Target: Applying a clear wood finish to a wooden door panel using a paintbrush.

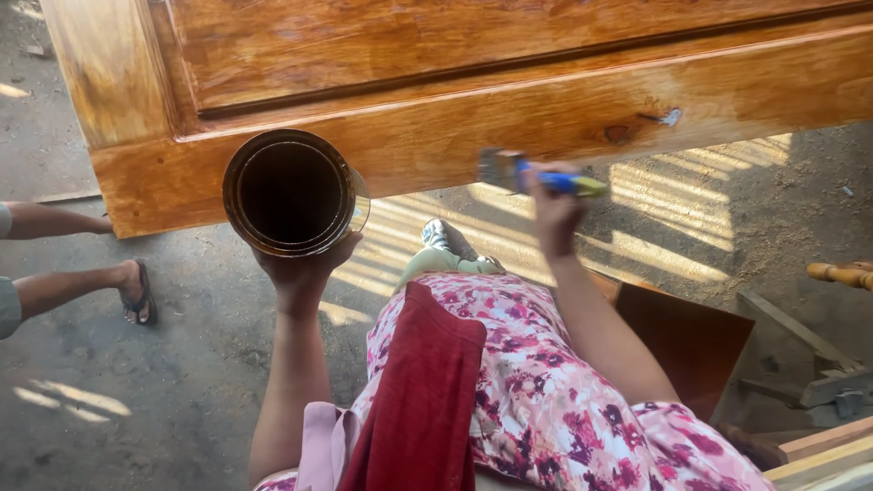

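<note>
My left hand holds up a round tin with dark liquid inside, just below the lower edge of a glossy varnished wooden door. My right hand grips a paintbrush with a blue and yellow handle. Its bristles point left, close to the door's bottom rail. I sit in a pink floral dress with a red cloth on my lap.
Another person's legs and a sandalled foot reach in from the left over the dusty ground. My shoe shows beneath the door. A brown board and wooden offcuts lie at the right.
</note>
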